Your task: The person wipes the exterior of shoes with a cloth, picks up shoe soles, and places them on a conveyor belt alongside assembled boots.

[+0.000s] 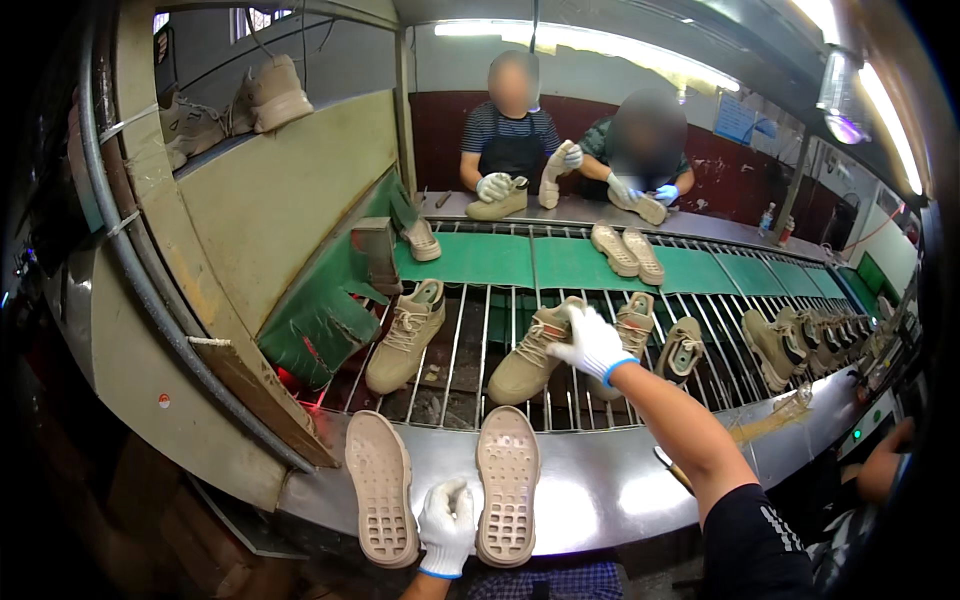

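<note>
Nearest me, at the bottom centre of the frame, my white-gloved left hand (446, 528) rests closed on the steel table (590, 500), between two tan rubber soles lying tread-up: the left sole (381, 487) just beside it, the right sole (508, 484) touching it. Mid-frame, my gloved right hand (590, 345) reaches out, fingers open, touching a beige lace-up suede boot (530, 352) on the slatted metal conveyor (470, 350). Another beige boot (406, 334) stands left of it.

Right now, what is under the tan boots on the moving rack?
Under the tan boots are metal rods with dark gaps between them, and a red glow at the left end. What lies deeper below is too dark to see.
</note>
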`<state>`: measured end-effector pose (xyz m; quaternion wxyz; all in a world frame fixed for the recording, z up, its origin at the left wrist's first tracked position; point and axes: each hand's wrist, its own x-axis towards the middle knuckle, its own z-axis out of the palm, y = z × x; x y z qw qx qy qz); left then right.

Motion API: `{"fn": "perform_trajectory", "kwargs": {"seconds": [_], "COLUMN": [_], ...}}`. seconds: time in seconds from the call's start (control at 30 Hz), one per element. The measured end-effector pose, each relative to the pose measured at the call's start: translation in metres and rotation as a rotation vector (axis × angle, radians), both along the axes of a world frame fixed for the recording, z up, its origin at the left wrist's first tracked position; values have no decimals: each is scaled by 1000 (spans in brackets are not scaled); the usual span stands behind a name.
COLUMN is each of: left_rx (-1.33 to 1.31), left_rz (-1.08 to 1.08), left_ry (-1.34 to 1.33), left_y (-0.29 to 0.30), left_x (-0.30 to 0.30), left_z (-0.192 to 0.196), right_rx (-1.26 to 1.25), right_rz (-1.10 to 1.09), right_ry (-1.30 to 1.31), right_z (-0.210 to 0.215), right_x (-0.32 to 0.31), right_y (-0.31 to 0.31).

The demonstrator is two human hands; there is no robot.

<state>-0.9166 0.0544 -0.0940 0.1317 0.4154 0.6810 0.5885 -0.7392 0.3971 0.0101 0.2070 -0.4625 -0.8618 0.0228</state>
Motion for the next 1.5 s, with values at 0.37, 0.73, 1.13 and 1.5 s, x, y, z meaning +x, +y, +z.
{"fn": "perform_trajectory", "kwargs": {"seconds": [0.37, 0.73, 1.13, 1.5], "left_rx": [-42, 177, 445, 109], "left_rz": [-19, 28, -628, -840], "left_ry": [-77, 230, -251, 132], "left_y": [-1, 7, -34, 28], "left_x": [-2, -7, 119, 148], "left_z": [-2, -7, 130, 74], "right_rx": [38, -169, -601, -1469], "right_rz": [-41, -62, 54, -55], "right_ry": [-317, 489, 703, 1872], "right_z": [-14, 87, 77, -275], "right_x": [-22, 50, 206, 269], "right_y": [18, -51, -364, -449]}}
